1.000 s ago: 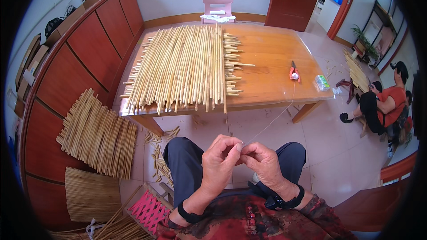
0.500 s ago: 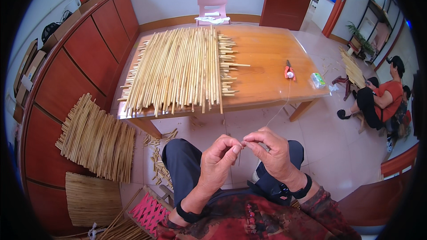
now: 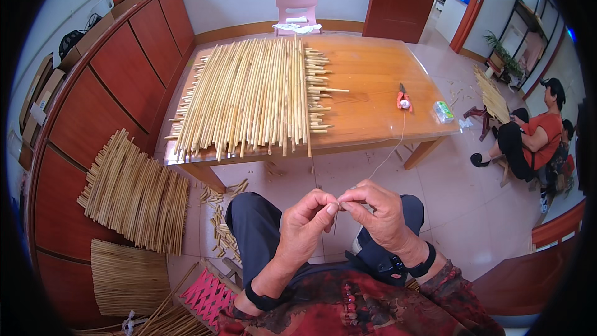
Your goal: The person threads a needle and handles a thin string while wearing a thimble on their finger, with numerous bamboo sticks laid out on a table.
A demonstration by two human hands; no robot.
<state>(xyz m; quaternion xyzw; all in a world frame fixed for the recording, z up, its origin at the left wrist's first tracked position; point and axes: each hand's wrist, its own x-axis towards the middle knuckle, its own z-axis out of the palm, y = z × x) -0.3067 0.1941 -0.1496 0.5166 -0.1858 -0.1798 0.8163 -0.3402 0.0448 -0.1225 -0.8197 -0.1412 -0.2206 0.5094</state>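
In front of my lap, both hands meet at the fingertips. My left hand (image 3: pixel 306 216) is closed in a pinch on a thin dark needle (image 3: pixel 335 226), which points down below the fingers. My right hand (image 3: pixel 377 210) pinches a pale thread (image 3: pixel 388 155) against it, thumb and forefinger pressed together. Whether the thread passes through the needle's eye is too small to tell. The thread runs up to a small white spool (image 3: pixel 405 104) on the table, beside red-handled pliers (image 3: pixel 403 93).
Many cut reed stalks (image 3: pixel 249 96) lie side by side on the wooden table (image 3: pixel 367 74). A small tissue pack (image 3: pixel 443 112) sits at its right edge. Reed mats (image 3: pixel 134 193) lean against red cabinets (image 3: pixel 127 65) at left. Another person (image 3: pixel 541 134) sits at right.
My fingertips have shifted only slightly and stay pressed together. The thread between my right hand and the spool has moved a little.
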